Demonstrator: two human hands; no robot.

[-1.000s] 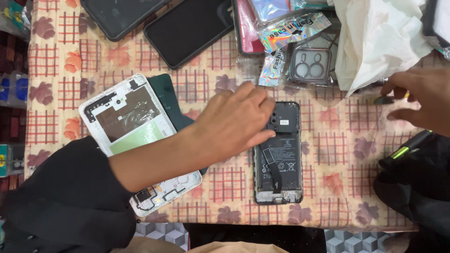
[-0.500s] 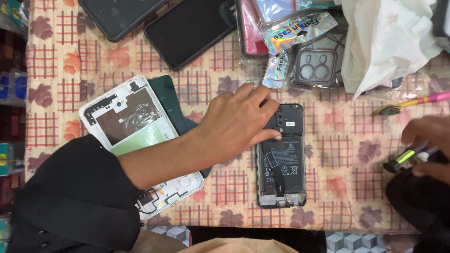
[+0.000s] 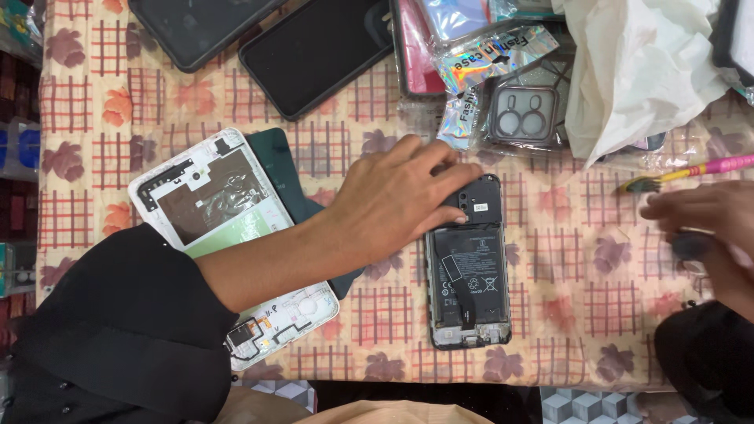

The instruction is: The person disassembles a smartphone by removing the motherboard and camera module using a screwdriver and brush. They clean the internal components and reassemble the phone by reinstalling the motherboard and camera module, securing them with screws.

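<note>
An opened phone, its battery exposed, lay flat on the patterned desk. Its top end was pressed by the fingers of the left hand, laid flat, nothing gripped. The right hand was blurred; its grip could not be told. A white back frame lay beside.

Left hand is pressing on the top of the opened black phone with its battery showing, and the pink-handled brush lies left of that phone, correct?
Not quite. The head view shows the pink-handled brush lying right of the opened black phone, near the right hand. The left hand does rest on the phone's top.
</note>
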